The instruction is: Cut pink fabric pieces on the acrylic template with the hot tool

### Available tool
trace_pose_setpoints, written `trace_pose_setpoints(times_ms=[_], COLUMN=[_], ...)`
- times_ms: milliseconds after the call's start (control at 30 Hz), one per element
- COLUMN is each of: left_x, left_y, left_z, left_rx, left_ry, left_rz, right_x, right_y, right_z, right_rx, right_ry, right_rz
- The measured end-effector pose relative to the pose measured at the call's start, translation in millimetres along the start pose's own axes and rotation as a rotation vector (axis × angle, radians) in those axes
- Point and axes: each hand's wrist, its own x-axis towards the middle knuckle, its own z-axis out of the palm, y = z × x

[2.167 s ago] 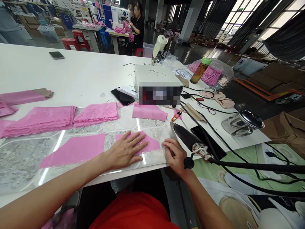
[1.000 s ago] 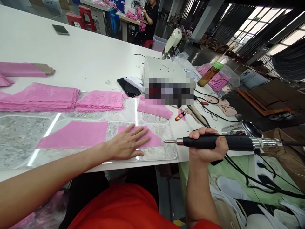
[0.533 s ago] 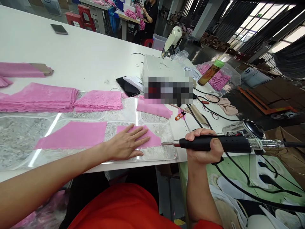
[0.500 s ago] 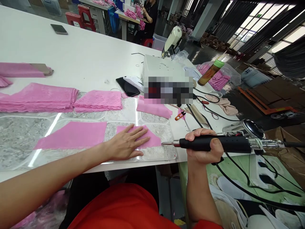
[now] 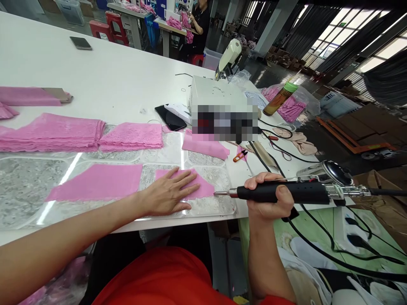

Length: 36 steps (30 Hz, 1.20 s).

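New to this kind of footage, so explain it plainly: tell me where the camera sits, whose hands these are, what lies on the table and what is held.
The camera sits on a person's head, looking down at their own two bare hands; there is no robot. The left hand lies flat and open on a pink fabric piece, over a clear plastic sheet on the white table. The right hand grips a black corded tool, its metal tip close to the fabric's edge. Behind lie pink lace stacks, a phone, a white box and orange snips.
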Motion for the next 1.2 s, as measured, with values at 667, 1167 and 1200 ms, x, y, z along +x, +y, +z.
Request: trace_pose_setpoints(times_ms=[667,1167,1200], left_x=[-0.7,-67.8,-77.8], left_y=[0.3,-3.9,-3.7], left_z=[0.7,-34.6,-35.2], left_rx=[-0.010,-0.152,-0.160], left_ry=[-0.005,0.014,0.007], left_rz=[-0.016,-0.164,-0.192], right_x=[-0.4,-5.8,-7.9], right_y=[-0.4,-7.1,-5.4], right_z=[1.2,6.0,10.3], right_rx=[-0.033,-0.035,-0.025], right_ry=[-0.003,-0.010,-0.018], right_rz=[0.000,0.021,0.026])
